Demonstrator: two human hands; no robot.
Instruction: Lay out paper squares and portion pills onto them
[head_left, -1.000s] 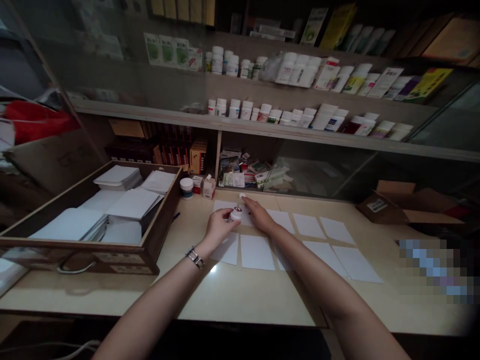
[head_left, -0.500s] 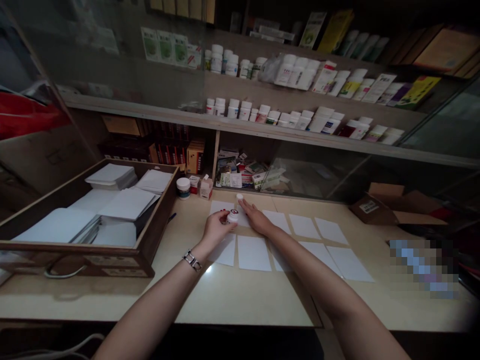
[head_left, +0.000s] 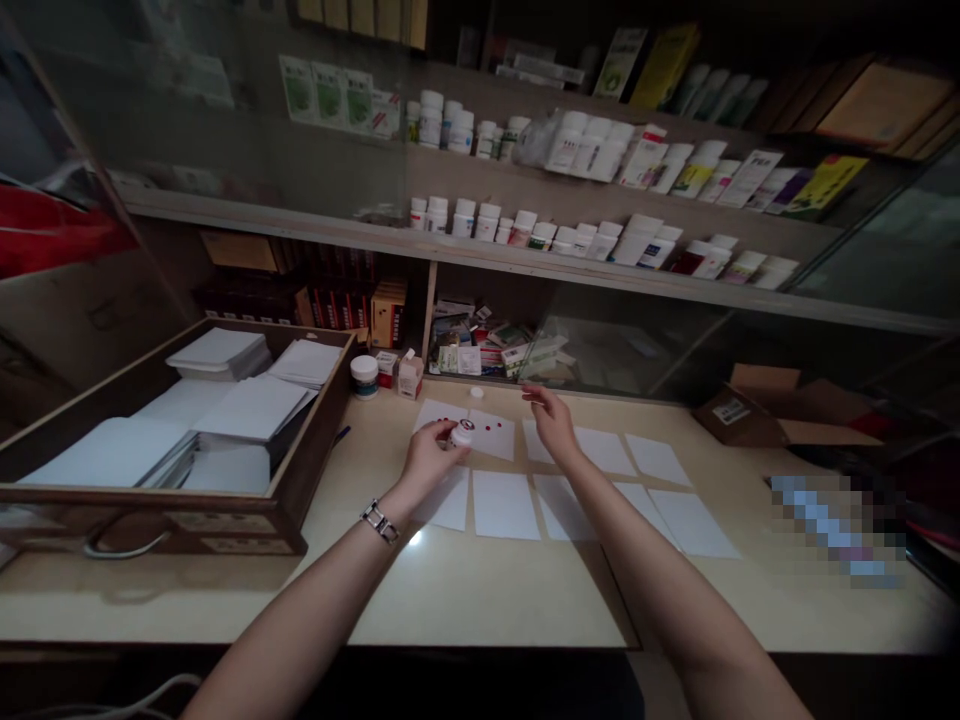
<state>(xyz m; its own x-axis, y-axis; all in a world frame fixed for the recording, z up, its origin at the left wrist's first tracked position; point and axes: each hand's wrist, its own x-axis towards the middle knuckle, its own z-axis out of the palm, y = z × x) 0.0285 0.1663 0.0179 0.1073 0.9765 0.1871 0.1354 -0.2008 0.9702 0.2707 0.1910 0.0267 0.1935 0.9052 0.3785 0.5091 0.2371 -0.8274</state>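
My left hand (head_left: 431, 452) is closed around a small white pill bottle (head_left: 460, 434), its uncapped mouth showing something dark red inside. Under and beside it lie white paper sheets (head_left: 506, 505) in two rows. Small red pills (head_left: 488, 428) rest on the second sheet of the far row. Just beyond that sheet, a white cap (head_left: 477, 393) sits on the counter. My right hand (head_left: 551, 420) is raised over the neighbouring sheet, fingers loosely stretched toward the left and apart. No object shows in it.
A wooden drawer (head_left: 292, 515) with stacks of white paper stands on the counter at left. Near it are a white jar (head_left: 365, 377) and small boxes (head_left: 410, 374). An open cardboard box (head_left: 739, 415) is at right. Shelves (head_left: 525, 262) of medicine bottles rise behind.
My right hand has lifted off the second sheet and moved right, uncovering the red pills and the cap. My left hand still holds the bottle in nearly the same place.
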